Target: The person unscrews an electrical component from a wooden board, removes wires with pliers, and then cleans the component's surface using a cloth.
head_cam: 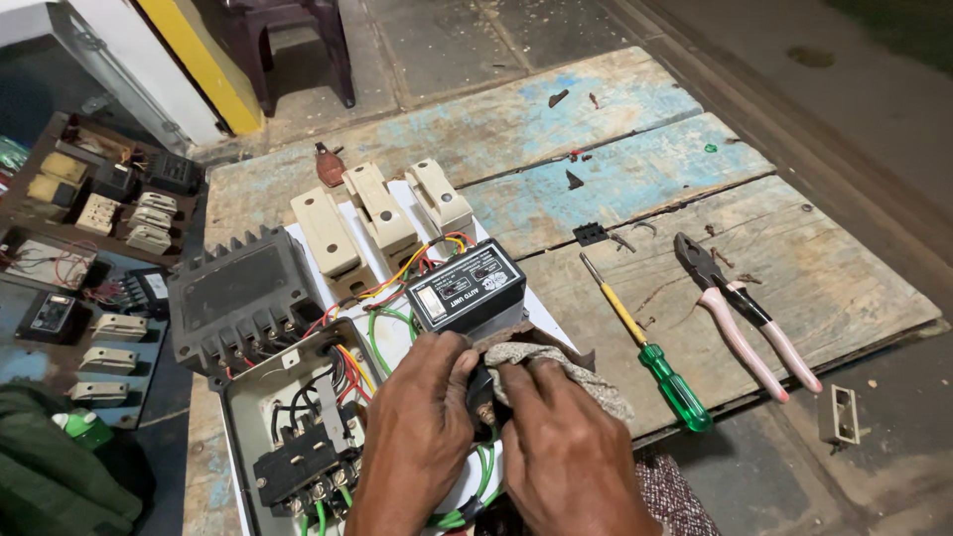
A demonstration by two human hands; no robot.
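Both hands meet near the bottom edge, the left hand (422, 427) and right hand (566, 447) pressing a grey cloth (556, 372) against a dark part among green wires (382, 328); just beyond sits a black control unit (465, 288); right of it lie a screwdriver (650, 352) and pliers (745, 313) on the wooden board (635, 169).

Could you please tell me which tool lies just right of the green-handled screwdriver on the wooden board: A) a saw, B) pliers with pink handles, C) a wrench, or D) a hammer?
B: the pliers with pink handles lie on the board right of the screwdriver, jaws pointing away from the person.
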